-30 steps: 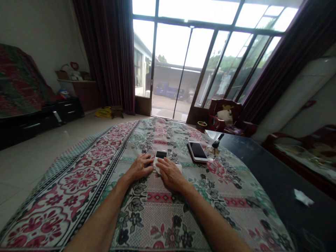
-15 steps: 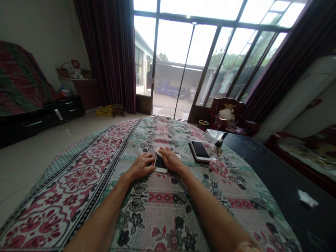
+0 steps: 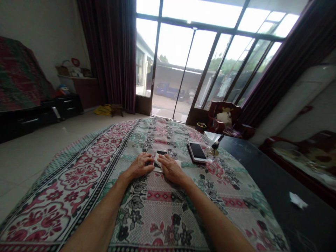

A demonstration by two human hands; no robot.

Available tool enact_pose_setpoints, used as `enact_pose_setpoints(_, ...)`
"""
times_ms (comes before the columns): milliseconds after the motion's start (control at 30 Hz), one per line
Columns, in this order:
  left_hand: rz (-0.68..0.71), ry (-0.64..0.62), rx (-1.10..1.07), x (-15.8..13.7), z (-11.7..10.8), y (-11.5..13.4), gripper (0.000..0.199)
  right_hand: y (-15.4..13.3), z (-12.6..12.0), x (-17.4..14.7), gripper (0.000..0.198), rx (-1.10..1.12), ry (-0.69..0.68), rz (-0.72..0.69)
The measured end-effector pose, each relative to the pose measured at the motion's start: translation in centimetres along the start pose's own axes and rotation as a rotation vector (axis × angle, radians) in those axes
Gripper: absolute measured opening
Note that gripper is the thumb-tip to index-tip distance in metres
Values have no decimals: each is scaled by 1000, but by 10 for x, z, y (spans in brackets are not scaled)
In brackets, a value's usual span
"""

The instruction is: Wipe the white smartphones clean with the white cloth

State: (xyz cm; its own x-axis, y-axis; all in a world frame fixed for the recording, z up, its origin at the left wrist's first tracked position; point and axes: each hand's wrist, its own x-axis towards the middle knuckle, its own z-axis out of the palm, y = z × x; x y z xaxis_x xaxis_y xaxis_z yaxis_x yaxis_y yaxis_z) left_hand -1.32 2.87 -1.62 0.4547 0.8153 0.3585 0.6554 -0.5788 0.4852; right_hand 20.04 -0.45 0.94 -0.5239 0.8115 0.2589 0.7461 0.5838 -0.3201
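A white smartphone (image 3: 162,152) with a dark screen lies on the patterned cloth between my hands. My left hand (image 3: 141,165) grips its left edge, thumb at the near corner and fingers along the side. Under the fingers of my right hand (image 3: 172,169) a white tissue (image 3: 158,157) is pressed onto the phone's screen. Most of the screen is hidden by that hand and the tissue. To the right lies a second, larger white phone or small tablet (image 3: 197,152), screen up, touched by neither hand.
A glass jar (image 3: 210,153) with a black-handled brush stands beside the larger device. The flowered cloth (image 3: 160,213) covers the surface before me. At right, a crumpled tissue (image 3: 298,200) lies on a dark tabletop (image 3: 265,182). A wooden chair (image 3: 223,117) stands near the glass doors.
My right hand has slid the tissue down the phone towards me, uncovering the screen's far end. My left hand stays at the phone's edge. The view has shifted slightly.
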Motion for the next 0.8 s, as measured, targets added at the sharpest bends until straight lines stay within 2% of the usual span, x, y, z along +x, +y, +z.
enact_pose_setpoints(133, -5, -16, 8, -2, -2, 1, 31, -9, -4, -21, 40, 19, -15, -8)
enact_pose_setpoints(300, -28, -77, 9, -5, -2, -3, 52, -8, -3, -24, 40, 42, -17, 2)
enact_pose_setpoints(367, -44, -73, 19, -5, -1, -2, 54, -2, -1, -15, 40, 48, -6, 17)
enact_pose_setpoints(467, -86, -22, 44, -4, 1, 4, 45, 11, 1, 4, 40, 51, 28, 8)
enact_pose_setpoints(567, -62, 10, 69, -2, 2, 10, 40, 24, 3, 23, 40, 58, 70, -11)
enact_pose_setpoints(667, -45, 40, 90, 2, 3, 15, 42, 38, 7, 40, 41, 62, 92, 40)
enact_pose_setpoints(800, -117, 98, 105, 7, 7, 19, 39, 53, 14, 58, 41, 56, 105, 115)
